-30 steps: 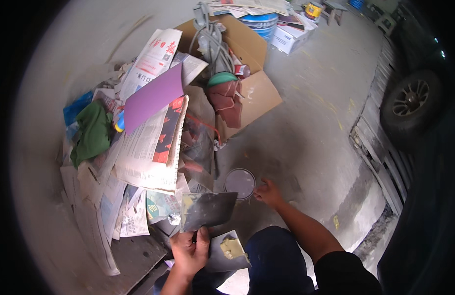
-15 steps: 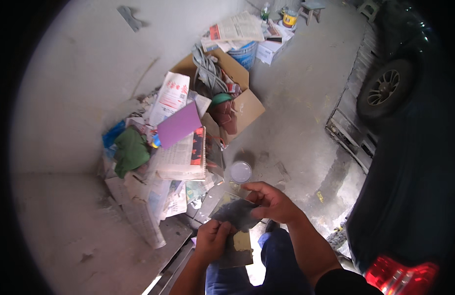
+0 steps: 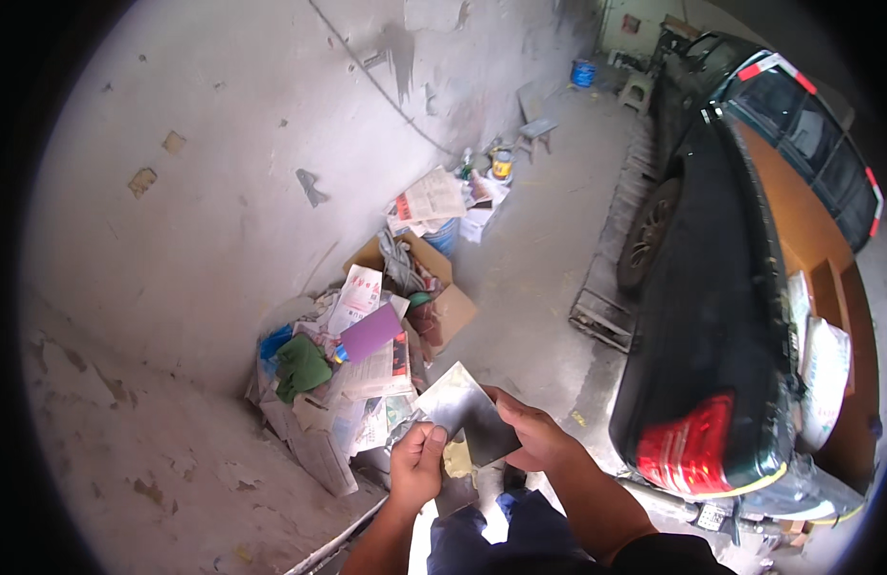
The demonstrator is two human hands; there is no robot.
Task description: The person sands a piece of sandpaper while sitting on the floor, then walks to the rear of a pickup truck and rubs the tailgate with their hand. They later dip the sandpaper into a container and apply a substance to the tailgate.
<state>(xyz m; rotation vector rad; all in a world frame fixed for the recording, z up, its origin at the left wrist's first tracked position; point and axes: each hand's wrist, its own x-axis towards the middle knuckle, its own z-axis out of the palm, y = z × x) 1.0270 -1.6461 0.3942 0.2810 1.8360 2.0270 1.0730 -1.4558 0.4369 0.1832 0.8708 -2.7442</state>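
My right hand (image 3: 537, 433) grips the right edge of a thin, dark, shiny square plate (image 3: 474, 407), thumb along its edge. The plate's upper corner catches bright light. My left hand (image 3: 420, 467) is closed at the plate's lower left side, thumb on top. Just below the dark plate, a patch of pale yellow paste (image 3: 457, 458) shows on a second flat piece beside my left thumb. Most of that second piece is hidden, and I cannot tell how the two pieces touch.
Left ahead lies a heap of newspapers (image 3: 376, 374) with a purple sheet (image 3: 370, 332) and green cloth (image 3: 302, 367). Behind it stands a cardboard box (image 3: 453, 311). A dark pickup truck (image 3: 702, 316) stands at right, its red tail light (image 3: 688, 448) near my right arm. A worn wall (image 3: 204, 240) runs along the left.
My view has tilted up, showing more wall and truck. The dark plate now lies broad face up between my hands, covering more of the yellow-pasted piece. The round can is out of sight.
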